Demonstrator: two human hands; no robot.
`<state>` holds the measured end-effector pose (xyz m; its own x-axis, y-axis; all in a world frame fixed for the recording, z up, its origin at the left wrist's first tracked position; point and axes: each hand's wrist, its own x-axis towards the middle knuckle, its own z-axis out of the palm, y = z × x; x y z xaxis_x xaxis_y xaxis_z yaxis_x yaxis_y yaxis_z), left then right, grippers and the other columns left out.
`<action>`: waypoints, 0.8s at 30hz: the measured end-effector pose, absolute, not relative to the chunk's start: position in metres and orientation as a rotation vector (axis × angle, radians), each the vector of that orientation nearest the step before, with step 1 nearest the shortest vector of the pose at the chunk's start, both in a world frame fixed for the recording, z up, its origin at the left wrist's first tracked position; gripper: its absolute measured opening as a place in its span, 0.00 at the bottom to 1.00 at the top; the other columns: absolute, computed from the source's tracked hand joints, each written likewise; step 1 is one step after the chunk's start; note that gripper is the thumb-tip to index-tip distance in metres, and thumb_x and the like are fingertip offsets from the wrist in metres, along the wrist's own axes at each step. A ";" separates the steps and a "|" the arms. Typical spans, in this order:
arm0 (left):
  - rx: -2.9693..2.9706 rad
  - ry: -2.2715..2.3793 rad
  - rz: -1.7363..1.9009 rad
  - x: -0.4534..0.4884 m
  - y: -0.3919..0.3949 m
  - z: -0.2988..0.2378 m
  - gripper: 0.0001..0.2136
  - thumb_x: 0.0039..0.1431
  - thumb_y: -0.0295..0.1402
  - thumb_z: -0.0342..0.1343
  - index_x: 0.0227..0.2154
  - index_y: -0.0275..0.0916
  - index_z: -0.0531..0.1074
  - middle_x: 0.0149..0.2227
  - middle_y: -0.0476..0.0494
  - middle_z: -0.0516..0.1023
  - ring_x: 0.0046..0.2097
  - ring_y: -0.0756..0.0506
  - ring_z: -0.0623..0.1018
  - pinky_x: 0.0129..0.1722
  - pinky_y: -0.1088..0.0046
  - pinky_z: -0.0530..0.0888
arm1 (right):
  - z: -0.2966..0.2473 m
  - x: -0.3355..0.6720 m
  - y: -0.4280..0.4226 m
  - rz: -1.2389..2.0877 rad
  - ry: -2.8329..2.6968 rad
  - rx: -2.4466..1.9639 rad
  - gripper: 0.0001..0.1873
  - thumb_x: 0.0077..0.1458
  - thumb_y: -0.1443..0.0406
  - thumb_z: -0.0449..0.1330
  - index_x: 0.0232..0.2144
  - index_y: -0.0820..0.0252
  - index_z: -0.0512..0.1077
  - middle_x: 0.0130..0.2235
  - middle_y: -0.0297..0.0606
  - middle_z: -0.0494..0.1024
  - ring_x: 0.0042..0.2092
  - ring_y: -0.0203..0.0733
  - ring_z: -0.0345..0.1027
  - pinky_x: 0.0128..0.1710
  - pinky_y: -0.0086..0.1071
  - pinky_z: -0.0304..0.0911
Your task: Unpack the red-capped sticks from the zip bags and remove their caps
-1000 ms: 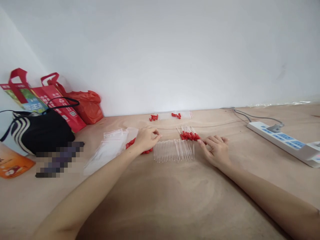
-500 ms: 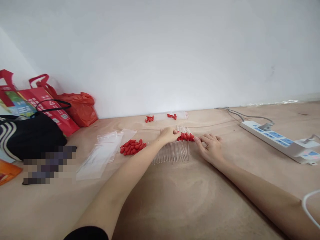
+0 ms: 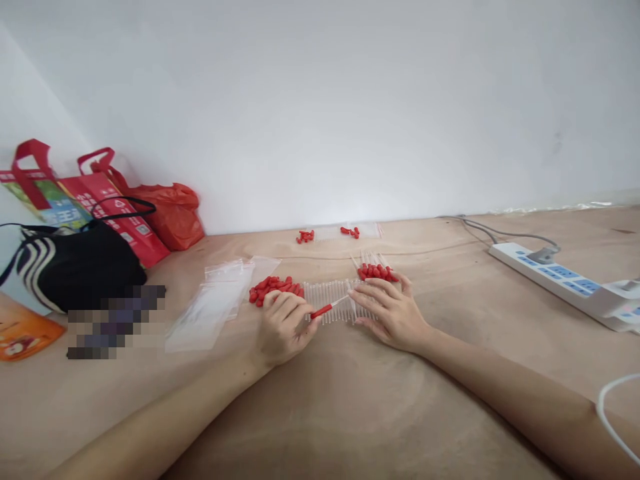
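My left hand [image 3: 287, 327] is closed in a pinch on a slim red rubber bulb [image 3: 321, 311]. From the bulb a thin clear dropper tube [image 3: 340, 302] runs to the fingertips of my right hand [image 3: 393, 312], which are closed around its other end. Under and between the hands lies a row of clear tubes [image 3: 320, 292] side by side. A pile of loose red rubber bulbs [image 3: 275, 288] sits just beyond my left hand. Behind my right fingers, several droppers with red bulbs [image 3: 375, 271] lie together, tubes pointing toward the wall.
Clear zip bags [image 3: 213, 303] lie to the left. Near the wall is a bag with small red bulbs [image 3: 350, 232] on it. A white power strip [image 3: 555, 270] with grey cables stands right. A black bag [image 3: 83, 267] and red shopping bags [image 3: 170, 213] fill the left side.
My left hand has drawn back from the bulb-fitted droppers to the front of the loose pile and now holds a red bulb. My right hand has moved left onto the tube.
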<state>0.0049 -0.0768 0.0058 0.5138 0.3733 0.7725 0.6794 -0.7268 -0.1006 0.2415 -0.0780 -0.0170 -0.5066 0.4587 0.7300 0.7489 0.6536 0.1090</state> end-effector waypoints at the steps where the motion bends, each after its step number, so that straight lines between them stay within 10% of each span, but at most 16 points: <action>1: -2.359 -0.851 -1.095 0.004 -0.078 0.004 0.03 0.50 0.31 0.54 0.25 0.39 0.69 0.25 0.49 0.73 0.29 0.49 0.69 0.37 0.68 0.61 | -0.017 0.240 -0.078 -0.543 -2.196 -0.918 0.18 0.54 0.57 0.52 0.47 0.53 0.65 0.44 0.36 0.73 0.47 0.43 0.61 0.53 0.46 0.37; 24: -2.668 -0.706 -0.957 0.014 -0.079 -0.007 0.07 0.56 0.31 0.50 0.25 0.40 0.69 0.24 0.52 0.74 0.32 0.50 0.71 0.46 0.63 0.58 | -0.021 0.233 -0.083 -0.489 -2.237 -0.676 0.09 0.55 0.64 0.50 0.28 0.57 0.70 0.16 0.27 0.66 0.28 0.32 0.55 0.47 0.40 0.41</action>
